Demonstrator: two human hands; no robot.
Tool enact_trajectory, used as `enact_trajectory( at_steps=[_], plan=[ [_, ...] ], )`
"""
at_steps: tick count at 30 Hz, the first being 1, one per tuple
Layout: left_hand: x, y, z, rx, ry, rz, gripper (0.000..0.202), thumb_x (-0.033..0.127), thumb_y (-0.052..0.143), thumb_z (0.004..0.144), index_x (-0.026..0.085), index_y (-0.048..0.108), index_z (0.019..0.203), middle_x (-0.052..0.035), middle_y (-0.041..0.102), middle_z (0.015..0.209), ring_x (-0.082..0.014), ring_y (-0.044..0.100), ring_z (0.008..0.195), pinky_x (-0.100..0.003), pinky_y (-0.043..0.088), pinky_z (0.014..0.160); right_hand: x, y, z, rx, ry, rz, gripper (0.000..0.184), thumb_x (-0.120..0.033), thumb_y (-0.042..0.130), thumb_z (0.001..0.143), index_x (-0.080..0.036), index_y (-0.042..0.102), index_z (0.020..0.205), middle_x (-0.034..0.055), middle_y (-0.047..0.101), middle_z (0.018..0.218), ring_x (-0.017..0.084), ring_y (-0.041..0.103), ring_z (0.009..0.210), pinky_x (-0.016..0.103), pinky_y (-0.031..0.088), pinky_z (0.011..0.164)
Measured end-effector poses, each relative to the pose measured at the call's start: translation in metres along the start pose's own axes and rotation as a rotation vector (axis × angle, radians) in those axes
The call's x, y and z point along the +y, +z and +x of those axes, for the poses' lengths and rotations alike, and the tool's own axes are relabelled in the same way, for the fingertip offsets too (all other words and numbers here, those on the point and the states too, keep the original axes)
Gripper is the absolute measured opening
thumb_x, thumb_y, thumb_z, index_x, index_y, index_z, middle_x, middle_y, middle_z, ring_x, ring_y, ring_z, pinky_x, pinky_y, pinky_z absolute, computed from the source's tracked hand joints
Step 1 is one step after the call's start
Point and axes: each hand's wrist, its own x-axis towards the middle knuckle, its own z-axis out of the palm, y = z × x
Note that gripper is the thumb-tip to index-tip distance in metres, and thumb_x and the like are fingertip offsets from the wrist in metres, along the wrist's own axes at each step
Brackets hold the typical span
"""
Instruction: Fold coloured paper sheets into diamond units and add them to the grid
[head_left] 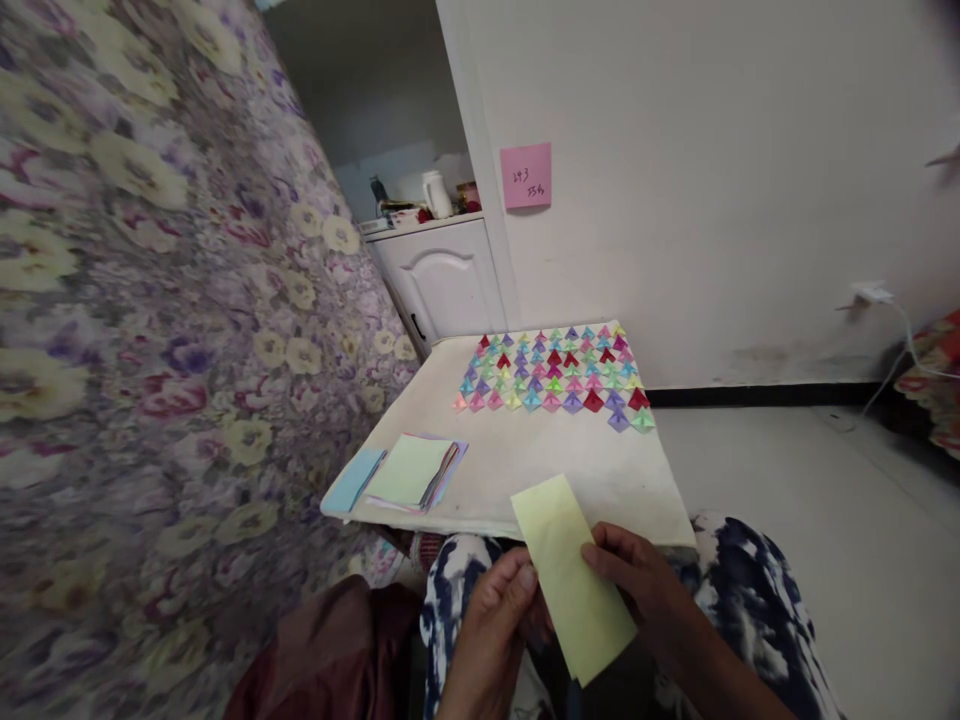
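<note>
A pale yellow paper strip (571, 575), folded to a long rectangle, is held over my lap at the table's near edge. My left hand (491, 630) pinches its left side with thumb and fingers. My right hand (646, 590) grips its right edge, fingers curled on top. On the small white table (525, 460) lie rows of several small folded paper pieces (553, 378) in many colours. A stack of coloured paper sheets (411, 472), light green on top, rests at the table's near left corner.
A flowered bedspread (150, 330) fills the left side. A white cabinet (442, 275) with bottles stands behind the table. A pink note (526, 175) is stuck on the white wall. A plug and cable (874, 295) hang at the right; bare floor lies to the right.
</note>
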Motion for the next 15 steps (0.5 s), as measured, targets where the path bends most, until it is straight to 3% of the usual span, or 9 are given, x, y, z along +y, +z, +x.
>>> enact_trajectory(
  at_steps=[9, 15],
  plan=[
    [0.003, 0.001, 0.001, -0.087, 0.032, -0.028, 0.037, 0.040, 0.067, 0.069, 0.016, 0.062, 0.096, -0.0069, 0.065, 0.081, -0.0092, 0.052, 0.052, -0.020, 0.040, 0.048, -0.002, 0.002, 0.000, -0.032, 0.009, 0.089, 0.026, -0.038, 0.065, 0.071, -0.017, 0.050, 0.069, -0.0028, 0.054, 0.056, 0.012, 0.052, 0.050, 0.023, 0.039, 0.048],
    [0.009, 0.005, -0.002, -0.170, 0.033, 0.008, 0.045, 0.038, 0.071, 0.066, 0.015, 0.061, 0.103, -0.0111, 0.064, 0.089, -0.0165, 0.059, 0.066, -0.020, 0.040, 0.049, -0.006, 0.005, -0.002, -0.043, 0.039, 0.105, 0.026, -0.039, 0.064, 0.071, -0.018, 0.049, 0.069, -0.0023, 0.056, 0.057, 0.012, 0.053, 0.048, 0.024, 0.039, 0.048]
  ],
)
